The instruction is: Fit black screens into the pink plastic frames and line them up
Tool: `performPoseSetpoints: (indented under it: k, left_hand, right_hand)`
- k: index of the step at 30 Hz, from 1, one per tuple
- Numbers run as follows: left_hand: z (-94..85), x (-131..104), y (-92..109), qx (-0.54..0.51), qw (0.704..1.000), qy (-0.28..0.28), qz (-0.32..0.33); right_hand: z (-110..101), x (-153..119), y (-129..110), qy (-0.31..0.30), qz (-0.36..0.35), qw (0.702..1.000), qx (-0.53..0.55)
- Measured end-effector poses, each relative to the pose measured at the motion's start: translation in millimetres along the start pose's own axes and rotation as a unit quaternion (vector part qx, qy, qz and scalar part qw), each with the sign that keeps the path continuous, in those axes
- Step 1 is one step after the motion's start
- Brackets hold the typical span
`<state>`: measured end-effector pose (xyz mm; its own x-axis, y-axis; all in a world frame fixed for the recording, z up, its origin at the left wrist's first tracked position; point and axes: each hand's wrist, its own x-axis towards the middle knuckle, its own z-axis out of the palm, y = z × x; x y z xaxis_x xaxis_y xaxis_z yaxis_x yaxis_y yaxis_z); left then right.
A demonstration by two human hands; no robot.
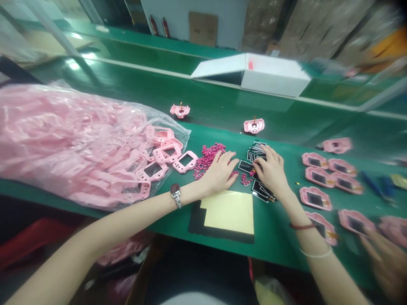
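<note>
My left hand (221, 171) rests palm down with its fingers spread, at the right side of a heap of small pink button-like pieces (208, 159). My right hand (271, 168) reaches over a loose stack of black, white-edged screens (262, 192), thumb and fingers bent together in a pinch. A bit of pink shows at those fingertips; whether it is gripped is unclear. Between the hands lies a smaller cluster of the pink pieces (245, 179). A yellow sheet (229, 212) on a black one lies just below the hands.
A clear bag (79, 144) of pink console shells fills the left, with one shell (185, 162) outside it. At right stand shells fitted with screens (314, 198) and another person's blurred hand (384, 258). Beyond are pink parts (254, 126) and a white box (273, 76).
</note>
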<state>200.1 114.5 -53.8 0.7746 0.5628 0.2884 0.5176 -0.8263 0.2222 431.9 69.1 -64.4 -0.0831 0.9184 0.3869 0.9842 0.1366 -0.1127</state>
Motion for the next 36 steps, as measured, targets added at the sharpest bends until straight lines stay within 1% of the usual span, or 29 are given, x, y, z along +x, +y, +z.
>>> performPoseSetpoints:
  k: [1, 3, 6, 8, 11, 13, 16, 20, 22, 24, 26, 27, 29, 31, 32, 33, 34, 35, 36]
  left_hand:
    - [0.3, 1.6, 4.4, 0.002, 0.999, 0.012, 0.03]
    - [3.2, 5.6, 12.4, -0.001, 0.996, 0.012, 0.085]
    - [10.9, 12.1, 18.9, 0.0, 0.992, 0.004, 0.129]
    - [15.3, 15.7, 19.4, 0.005, 0.99, 0.001, 0.141]
    - [17.9, 18.9, 19.1, 0.012, 0.989, 0.002, 0.151]
    - [17.6, 19.9, 20.1, 0.013, 0.987, 0.002, 0.161]
    - [16.5, 19.7, 21.1, 0.012, 0.984, -0.006, 0.178]
    - [13.7, 14.9, 13.9, 0.021, 0.986, -0.015, 0.166]
    - [10.3, 11.1, 9.4, 0.025, 0.988, -0.02, 0.148]
    - [3.4, 8.2, 5.6, 0.028, 0.992, -0.022, 0.121]
    - [-9.1, 7.3, -1.1, 0.035, 0.996, -0.016, 0.078]
    - [-17.9, 7.5, -7.5, 0.043, 0.998, -0.009, 0.045]
    - [-40.2, 6.9, -29.1, 0.073, 0.996, 0.007, -0.048]
    - [-66.1, 1.6, -60.2, 0.116, 0.98, 0.014, -0.159]
    - [-78.9, -3.9, -76.5, 0.136, 0.969, 0.004, -0.205]
    - [-90.7, -11.4, -91.2, 0.151, 0.959, -0.011, -0.239]
    - [-100.7, -20.3, -103.0, 0.162, 0.952, -0.032, -0.258]
    - [-108.1, -30.2, -111.0, 0.167, 0.948, -0.053, -0.265]
    - [-112.6, -40.1, -114.9, 0.169, 0.947, -0.072, -0.264]
  right_hand:
    - [0.8, -0.3, 0.0, 0.002, 0.007, 1.0, 0.004]
    - [5.2, 1.3, -2.0, -0.004, 0.007, 1.0, 0.015]
    - [14.2, 6.9, -1.9, -0.02, 0.002, 0.999, 0.031]
    - [17.1, 9.3, 2.8, -0.021, 0.014, 0.999, 0.036]
    - [14.3, 7.8, 10.7, -0.013, 0.03, 0.999, 0.037]
    - [10.7, 4.4, 11.8, -0.013, 0.025, 0.999, 0.037]
    - [8.5, 0.5, 9.0, -0.03, 0.003, 0.999, 0.04]
    - [7.0, -0.3, 12.3, -0.037, 0.009, 0.999, 0.034]
    - [2.1, -3.6, 16.6, -0.036, 0.018, 0.999, 0.03]
    - [-5.7, -13.0, 18.2, -0.033, 0.026, 0.999, 0.026]
    - [-13.8, -30.6, 14.5, -0.021, 0.038, 0.999, 0.022]
    - [-16.9, -42.6, 10.6, -0.011, 0.046, 0.999, 0.021]
    - [-19.1, -71.2, 0.0, 0.028, 0.077, 0.996, 0.022]
    - [-15.8, -100.8, -12.1, 0.07, 0.126, 0.989, 0.021]
    - [-12.7, -113.6, -17.7, 0.069, 0.141, 0.988, 0.017]
    - [-9.4, -123.8, -22.6, 0.055, 0.15, 0.987, 0.013]
    - [-6.7, -131.0, -26.5, 0.04, 0.143, 0.989, 0.015]
    - [-4.9, -135.1, -29.0, 0.024, 0.12, 0.992, 0.024]
    - [-4.5, -136.2, -30.1, 0.014, 0.088, 0.995, 0.042]
